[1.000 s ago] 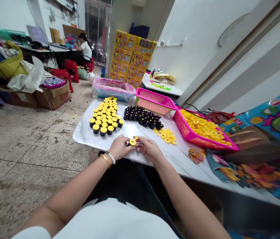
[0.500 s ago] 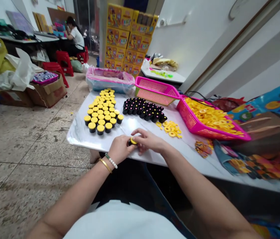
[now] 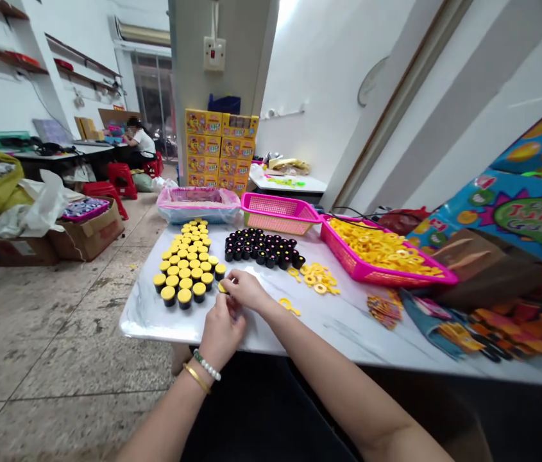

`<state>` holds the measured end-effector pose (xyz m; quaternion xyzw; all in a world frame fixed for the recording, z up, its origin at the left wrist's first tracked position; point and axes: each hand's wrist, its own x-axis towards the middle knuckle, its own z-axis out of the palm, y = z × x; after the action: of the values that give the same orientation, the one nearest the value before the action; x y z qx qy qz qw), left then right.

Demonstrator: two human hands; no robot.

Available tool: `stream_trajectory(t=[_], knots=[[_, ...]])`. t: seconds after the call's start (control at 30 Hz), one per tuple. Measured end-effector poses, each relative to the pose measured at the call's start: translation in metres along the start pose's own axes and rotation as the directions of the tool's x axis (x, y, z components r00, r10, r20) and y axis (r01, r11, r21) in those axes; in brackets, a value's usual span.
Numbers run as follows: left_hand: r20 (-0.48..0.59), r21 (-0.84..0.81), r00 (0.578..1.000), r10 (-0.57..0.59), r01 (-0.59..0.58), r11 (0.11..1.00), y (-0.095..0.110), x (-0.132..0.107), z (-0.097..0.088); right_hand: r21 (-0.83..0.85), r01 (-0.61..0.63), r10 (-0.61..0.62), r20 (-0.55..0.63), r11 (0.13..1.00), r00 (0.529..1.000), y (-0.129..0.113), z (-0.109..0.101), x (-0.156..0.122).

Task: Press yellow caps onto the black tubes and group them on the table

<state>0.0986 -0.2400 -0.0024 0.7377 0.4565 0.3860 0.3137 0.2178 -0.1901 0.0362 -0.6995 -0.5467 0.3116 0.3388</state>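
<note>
My right hand (image 3: 246,292) is closed at the fingertips on a small black cup with a yellow lid (image 3: 223,287), near the front right of a group of similar cups. Just below it, my left hand (image 3: 220,330) has its thumb apart from its fingers, with nothing visible in it; some fingertips are hidden. The yellow-lidded cups (image 3: 185,282) stand upright in close rows. Behind my right hand is a cluster of black cups without lids (image 3: 261,247), with small pink or yellow dots inside. A yellow ring-shaped piece (image 3: 288,306) lies beside my right forearm.
Loose yellow ring pieces (image 3: 319,279) lie near a pink basket (image 3: 362,269) full of the same. Another pink basket (image 3: 280,221) and a plastic-lined basket (image 3: 198,208) stand at the table's back edge. Small printed packets (image 3: 384,310) lie on the right. A person (image 3: 143,142) sits far off.
Both hands have moved left, bringing the yellow-lidded cup toward the group; the left fingers have come away from it. The yellow ring piece by my right forearm now shows. The view has tilted up.
</note>
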Motion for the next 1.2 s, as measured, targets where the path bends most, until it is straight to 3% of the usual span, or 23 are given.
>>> stream_trajectory(t=[0.23, 0.33, 0.4, 0.5, 0.63, 0.7, 0.8, 0.93, 1.1, 1.2], knots=[[0.047, 0.056, 0.999, 0.012, -0.015, 0.998, 0.003, 0.009, -0.007, 0.024, 0.029, -0.026, -0.114, 0.999, 0.993, 0.012, 0.019, 0.014], [0.062, 0.075, 0.998, 0.02, -0.024, 0.997, 0.002, 0.006, -0.009, -0.011, 0.079, -0.08, -0.158, 0.997, 0.984, 0.013, 0.013, 0.016], [0.096, 0.074, 0.995, 0.039, -0.046, 0.996, 0.002, 0.004, -0.012, -0.066, 0.103, -0.114, -0.205, 0.993, 0.972, 0.02, -0.005, 0.014], [0.22, 0.095, 0.972, 0.077, -0.1, 0.99, 0.007, 0.009, -0.016, -0.205, 0.084, -0.149, -0.328, 0.975, 0.933, 0.04, -0.05, 0.008], [0.434, 0.116, 0.889, 0.148, -0.218, 0.969, 0.026, 0.042, -0.009, -0.403, 0.012, -0.202, -0.431, 0.915, 0.88, 0.061, -0.099, 0.009], [0.481, 0.125, 0.859, 0.175, -0.265, 0.956, 0.035, 0.064, 0.004, -0.473, 0.024, -0.238, -0.398, 0.88, 0.886, 0.064, -0.106, 0.017], [0.488, 0.157, 0.853, 0.187, -0.296, 0.942, 0.038, 0.088, 0.024, -0.545, 0.068, -0.281, -0.318, 0.836, 0.906, 0.062, -0.102, 0.035], [0.462, 0.162, 0.868, 0.182, -0.284, 0.945, 0.025, 0.094, 0.034, -0.585, 0.129, -0.307, -0.215, 0.801, 0.927, 0.059, -0.105, 0.045], [0.337, 0.092, 0.926, 0.17, -0.212, 0.973, 0.016, 0.088, 0.024, -0.548, 0.276, -0.343, -0.022, 0.79, 0.939, 0.059, -0.114, 0.007], [0.351, -0.002, 0.914, 0.202, -0.215, 0.977, 0.015, 0.09, 0.025, -0.423, 0.436, -0.453, 0.065, 0.794, 0.889, 0.063, -0.107, -0.02]])
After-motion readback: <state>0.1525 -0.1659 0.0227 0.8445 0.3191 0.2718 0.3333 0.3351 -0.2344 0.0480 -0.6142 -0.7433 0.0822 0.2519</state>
